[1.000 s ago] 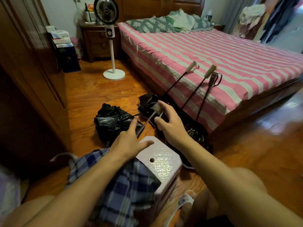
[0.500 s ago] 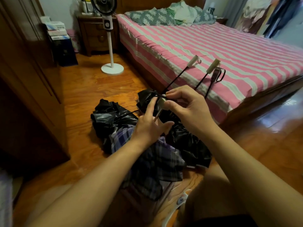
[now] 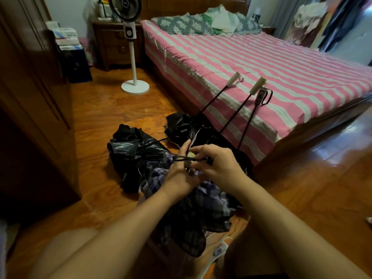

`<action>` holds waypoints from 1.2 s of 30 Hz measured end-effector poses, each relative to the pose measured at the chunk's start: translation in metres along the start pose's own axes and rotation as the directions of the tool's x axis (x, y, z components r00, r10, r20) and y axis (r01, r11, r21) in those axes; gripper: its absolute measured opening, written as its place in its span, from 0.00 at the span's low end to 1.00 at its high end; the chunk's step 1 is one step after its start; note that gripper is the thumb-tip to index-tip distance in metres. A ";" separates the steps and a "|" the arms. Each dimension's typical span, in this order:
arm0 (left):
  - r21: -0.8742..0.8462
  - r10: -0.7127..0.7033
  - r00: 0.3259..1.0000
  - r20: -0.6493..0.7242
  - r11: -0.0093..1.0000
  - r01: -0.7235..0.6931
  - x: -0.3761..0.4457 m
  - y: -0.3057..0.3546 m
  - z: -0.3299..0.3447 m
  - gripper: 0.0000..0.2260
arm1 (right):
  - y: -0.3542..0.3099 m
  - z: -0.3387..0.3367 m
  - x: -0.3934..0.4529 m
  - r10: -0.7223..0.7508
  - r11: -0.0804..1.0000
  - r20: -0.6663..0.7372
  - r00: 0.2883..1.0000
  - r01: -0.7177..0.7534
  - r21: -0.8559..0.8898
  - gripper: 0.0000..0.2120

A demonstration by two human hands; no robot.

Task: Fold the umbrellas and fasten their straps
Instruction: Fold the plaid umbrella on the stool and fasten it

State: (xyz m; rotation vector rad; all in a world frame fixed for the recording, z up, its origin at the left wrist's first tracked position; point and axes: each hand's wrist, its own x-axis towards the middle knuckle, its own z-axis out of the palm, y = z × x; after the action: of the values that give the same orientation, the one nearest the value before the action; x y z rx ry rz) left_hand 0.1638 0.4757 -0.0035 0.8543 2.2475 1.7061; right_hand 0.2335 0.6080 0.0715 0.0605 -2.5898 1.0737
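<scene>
Both hands meet over the plaid umbrella (image 3: 193,214) in the lap. Left hand (image 3: 178,174) cups its handle end w/ fingers up; right hand (image 3: 217,166) pinches a black cord loop (image 3: 187,158) there. Black umbrellas (image 3: 136,156) bunch on the floor just beyond the left hand. Bed edge (image 3: 267,137) close beyond the right; bare floor (image 3: 96,125) left.

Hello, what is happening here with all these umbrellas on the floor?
A person sits on the wooden floor and works on a plaid umbrella in their lap. Both hands, left and right, hold its handle end, where a black cord loop shows. Three more umbrellas lean with their handles on the striped bed, and a black one lies crumpled, unfastened.
</scene>
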 end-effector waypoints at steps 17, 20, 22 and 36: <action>-0.125 -0.232 0.969 0.080 0.963 0.241 -0.013 -0.021 -0.064 0.16 | -0.021 0.029 0.041 0.040 0.998 0.182 0.983 -0.047 0.034 0.10; -0.153 -0.286 0.954 0.086 0.943 0.296 -0.013 -0.019 -0.060 0.11 | -0.024 0.036 0.043 0.056 0.993 0.219 0.974 -0.076 0.085 0.10; -0.142 -0.312 0.947 0.074 0.937 0.320 -0.010 -0.017 -0.055 0.13 | -0.028 0.039 0.043 0.080 0.985 0.234 0.969 -0.112 0.129 0.09; -0.116 -0.274 0.962 0.005 0.955 0.273 -0.009 -0.016 -0.040 0.08 | -0.007 0.031 0.038 0.053 0.990 0.190 0.980 -0.077 0.119 0.16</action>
State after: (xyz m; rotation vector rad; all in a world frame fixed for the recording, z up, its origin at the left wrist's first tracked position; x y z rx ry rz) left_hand 0.1470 0.4348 -0.0076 0.4820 2.1307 1.6938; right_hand 0.1902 0.5849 0.0677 0.1126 -2.7014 1.3131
